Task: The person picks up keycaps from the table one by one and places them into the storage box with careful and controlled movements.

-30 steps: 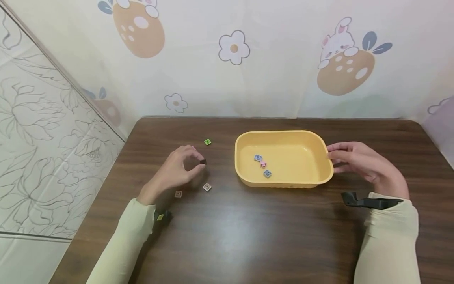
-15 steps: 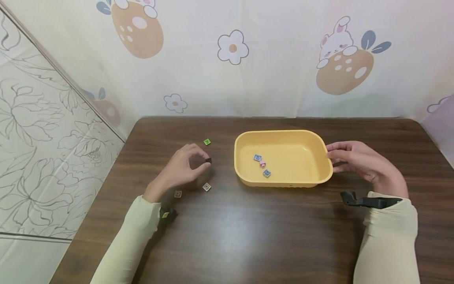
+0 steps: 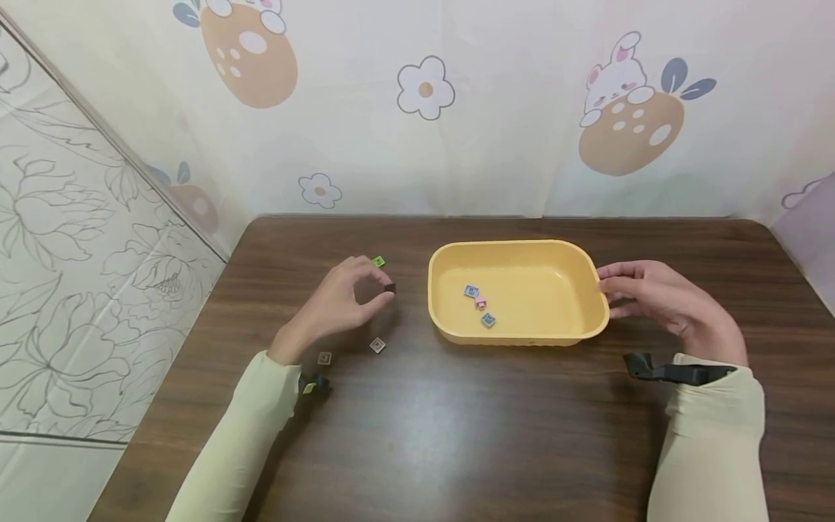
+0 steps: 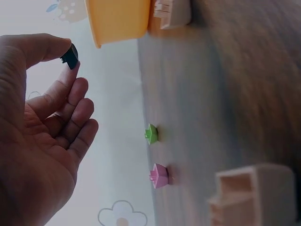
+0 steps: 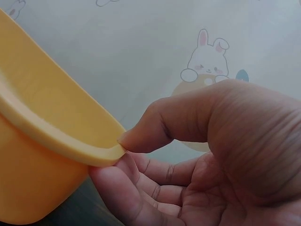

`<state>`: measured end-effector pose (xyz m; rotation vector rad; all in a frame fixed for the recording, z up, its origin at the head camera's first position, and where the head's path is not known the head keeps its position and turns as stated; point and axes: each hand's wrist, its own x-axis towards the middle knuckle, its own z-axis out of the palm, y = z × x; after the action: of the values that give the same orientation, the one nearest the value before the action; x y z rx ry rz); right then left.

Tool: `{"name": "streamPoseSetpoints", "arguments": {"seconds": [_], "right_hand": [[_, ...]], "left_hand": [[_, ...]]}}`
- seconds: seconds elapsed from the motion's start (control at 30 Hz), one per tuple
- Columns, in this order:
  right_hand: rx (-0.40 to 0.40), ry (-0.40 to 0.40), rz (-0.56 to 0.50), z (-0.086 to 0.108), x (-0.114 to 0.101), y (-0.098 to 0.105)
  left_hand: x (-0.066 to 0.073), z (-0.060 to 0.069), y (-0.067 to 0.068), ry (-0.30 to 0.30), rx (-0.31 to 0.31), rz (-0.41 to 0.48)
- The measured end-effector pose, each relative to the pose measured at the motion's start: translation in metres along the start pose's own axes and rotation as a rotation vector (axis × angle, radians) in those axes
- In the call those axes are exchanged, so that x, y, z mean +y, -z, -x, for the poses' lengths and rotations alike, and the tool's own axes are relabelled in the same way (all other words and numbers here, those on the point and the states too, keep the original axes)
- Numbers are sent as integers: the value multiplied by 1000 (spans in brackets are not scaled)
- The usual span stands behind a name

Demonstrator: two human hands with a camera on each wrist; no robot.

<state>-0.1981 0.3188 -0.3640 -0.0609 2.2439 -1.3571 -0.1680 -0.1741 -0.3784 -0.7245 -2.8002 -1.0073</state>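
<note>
Dark wood-grain table (image 3: 424, 449), pale printed wall covering (image 3: 502, 167) along its far edge, rabbit-and-fruit print (image 3: 631, 138) at far right, flower print (image 3: 426, 88) left of it, line-drawn floral panel (image 3: 52, 254) at left

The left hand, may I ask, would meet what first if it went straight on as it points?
Probably the yellow tub, at its left end, though how high the left hand sits is unclear.
</note>
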Motion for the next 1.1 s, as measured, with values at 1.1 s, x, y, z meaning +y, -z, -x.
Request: {"name": "streamPoseSetpoints", "arguments": {"seconds": [1.1], "right_hand": [[4,11,-35,3,0,-2]], "left_hand": [[35,-47,-20,-72,-42,38]]}}
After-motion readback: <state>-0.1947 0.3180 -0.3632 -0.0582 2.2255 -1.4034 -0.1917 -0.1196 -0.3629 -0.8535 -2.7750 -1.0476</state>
